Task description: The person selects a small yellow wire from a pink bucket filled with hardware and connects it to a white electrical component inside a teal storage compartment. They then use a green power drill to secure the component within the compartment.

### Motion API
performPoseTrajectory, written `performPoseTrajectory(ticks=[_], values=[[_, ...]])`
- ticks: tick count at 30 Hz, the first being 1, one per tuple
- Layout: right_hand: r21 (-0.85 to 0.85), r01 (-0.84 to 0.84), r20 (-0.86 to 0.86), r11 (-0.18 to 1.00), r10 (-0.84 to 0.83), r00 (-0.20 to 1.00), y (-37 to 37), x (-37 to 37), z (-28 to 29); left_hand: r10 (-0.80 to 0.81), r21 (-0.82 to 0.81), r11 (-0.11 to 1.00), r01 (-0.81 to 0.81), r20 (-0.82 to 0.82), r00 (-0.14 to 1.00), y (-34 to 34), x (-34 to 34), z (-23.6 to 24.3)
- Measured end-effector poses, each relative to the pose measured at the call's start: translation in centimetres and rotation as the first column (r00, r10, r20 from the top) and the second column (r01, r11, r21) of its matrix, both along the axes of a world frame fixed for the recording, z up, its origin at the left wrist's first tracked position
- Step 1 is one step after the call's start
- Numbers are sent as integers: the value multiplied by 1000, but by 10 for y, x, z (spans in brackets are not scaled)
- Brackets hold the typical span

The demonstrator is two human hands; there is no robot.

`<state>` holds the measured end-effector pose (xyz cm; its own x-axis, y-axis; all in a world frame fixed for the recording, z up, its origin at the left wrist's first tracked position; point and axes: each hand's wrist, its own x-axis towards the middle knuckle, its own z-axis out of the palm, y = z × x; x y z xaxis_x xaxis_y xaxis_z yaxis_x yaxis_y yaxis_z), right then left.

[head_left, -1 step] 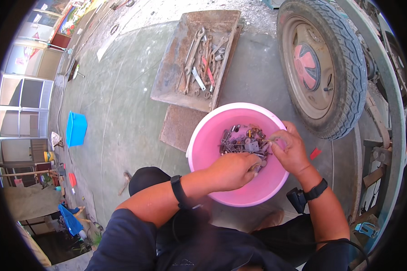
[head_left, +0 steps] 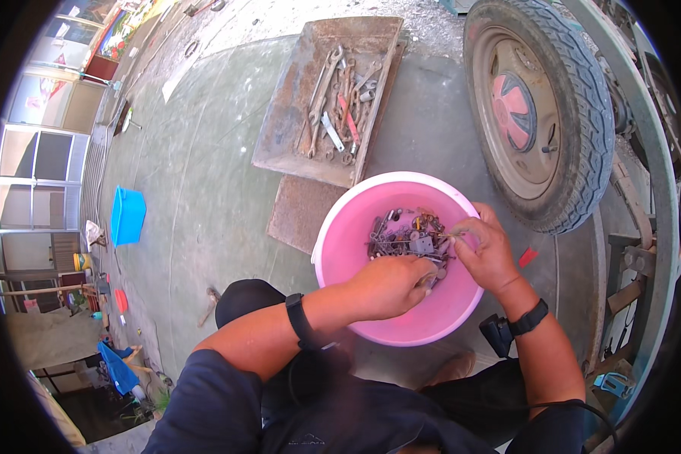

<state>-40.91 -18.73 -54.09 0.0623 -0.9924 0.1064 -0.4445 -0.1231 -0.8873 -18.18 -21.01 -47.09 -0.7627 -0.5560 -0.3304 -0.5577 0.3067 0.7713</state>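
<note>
Fingers (head_left: 467, 252) of the right hand (head_left: 492, 253) pinch a thin piece (head_left: 446, 235) pointing left, long axis sideways; left hand (head_left: 390, 287) hides its grip.

From here, one wide fisheye camera looks steeply down at the pink basin (head_left: 348, 246), from just above its near side.

Smooth, softly glossy plastic forms a round pink tub (head_left: 344, 253); small grey metal hardware (head_left: 421, 245) looks dull, rust roughens a shallow brown metal tray (head_left: 289, 125), long metal wrenches (head_left: 326, 87) appear tarnished, and a dark rubber tyre (head_left: 587, 113) shows matt, coarse tread.
</note>
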Motion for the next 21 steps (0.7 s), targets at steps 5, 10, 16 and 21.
performPoseTrajectory(ticks=[5, 10, 16, 21], values=[[10, -6, -5, 1000, 6, 1000, -1, 0, 1, 0, 9, 1000, -1, 25, 1000, 0, 0, 3], [21, -6, -6, 1000, 6, 1000, -1, 0, 3, -15, 13, 1000, 14, 26, 1000, -1, 1, 3], [7, -8, -14, 1000, 8, 1000, -1, 1, 4, -25, 27, 999, 24, 56, 998, -1, 1, 5], [17, -12, -21, 1000, 13, 1000, -1, 0, 3, -38, 47, 998, 34, 81, 996, -3, 1, 9]])
